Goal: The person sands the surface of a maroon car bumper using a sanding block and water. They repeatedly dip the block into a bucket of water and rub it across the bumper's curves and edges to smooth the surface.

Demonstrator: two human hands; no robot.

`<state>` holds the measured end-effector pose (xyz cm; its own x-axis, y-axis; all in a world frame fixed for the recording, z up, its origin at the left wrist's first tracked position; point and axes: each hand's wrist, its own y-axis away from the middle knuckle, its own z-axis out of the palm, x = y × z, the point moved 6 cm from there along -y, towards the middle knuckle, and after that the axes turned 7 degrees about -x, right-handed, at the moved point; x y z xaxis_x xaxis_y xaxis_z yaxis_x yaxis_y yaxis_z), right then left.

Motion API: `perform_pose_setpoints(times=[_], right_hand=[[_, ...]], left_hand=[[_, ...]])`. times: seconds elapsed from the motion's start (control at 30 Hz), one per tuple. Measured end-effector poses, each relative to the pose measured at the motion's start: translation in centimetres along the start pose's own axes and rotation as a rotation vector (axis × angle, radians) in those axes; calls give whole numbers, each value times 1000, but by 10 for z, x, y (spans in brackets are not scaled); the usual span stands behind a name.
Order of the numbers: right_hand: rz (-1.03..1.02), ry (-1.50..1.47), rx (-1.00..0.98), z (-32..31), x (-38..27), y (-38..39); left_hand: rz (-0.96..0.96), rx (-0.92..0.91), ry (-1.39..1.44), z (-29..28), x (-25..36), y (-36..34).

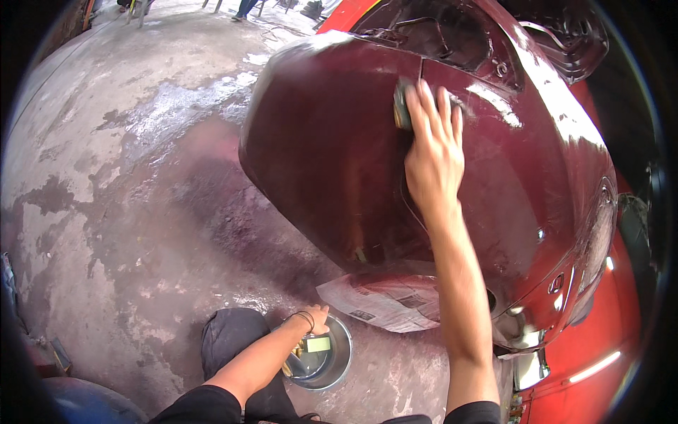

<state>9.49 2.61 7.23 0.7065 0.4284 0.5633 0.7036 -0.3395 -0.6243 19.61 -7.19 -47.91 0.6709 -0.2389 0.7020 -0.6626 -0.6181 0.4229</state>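
My right hand (434,145) lies with fingers stretched over a dark sanding block (402,106) with a tan edge, pressing it on the maroon car body (332,141) beside a panel seam. The block is blurred and partly under the fingers. Low at the centre, my left hand (316,320) is over the far rim of a round metal bowl (345,357), its fingers curled; what they grip is hidden. Inside the bowl are liquid, a pale green rectangular block (318,344) and several tan and grey pieces, partly behind my forearm.
Newspaper sheets (388,304) cover the area under the car's lower edge. Wet, stained concrete floor (141,212) spreads left. A red car panel (600,346) stands at the right. A blue rounded object (85,403) is at the lower left. Part of a person (244,8) shows far off.
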Motion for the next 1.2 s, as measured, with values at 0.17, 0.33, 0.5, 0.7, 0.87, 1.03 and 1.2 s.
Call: perform_pose_setpoints(times=[0.17, 0.33, 0.5, 0.7, 0.87, 1.03, 1.2], right_hand=[[-5, -38, 38, -5, 6, 13], [133, 51, -208, 18, 46, 217], [-5, -56, 9, -24, 27, 10], [10, 31, 76, -69, 106, -15], [622, 322, 272, -86, 263, 79], [319, 273, 225, -22, 121, 8], [185, 173, 110, -62, 163, 68]], left_hand=[[-26, -42, 5, -15, -2, 1], [65, 20, -92, -10, 7, -4], [96, 138, 14, -7, -13, -3], [114, 216, 59, 0, -59, -21], [56, 108, 126, -1, -26, -10], [136, 71, 155, 24, -18, -7], [124, 308, 115, 17, -44, 10]])
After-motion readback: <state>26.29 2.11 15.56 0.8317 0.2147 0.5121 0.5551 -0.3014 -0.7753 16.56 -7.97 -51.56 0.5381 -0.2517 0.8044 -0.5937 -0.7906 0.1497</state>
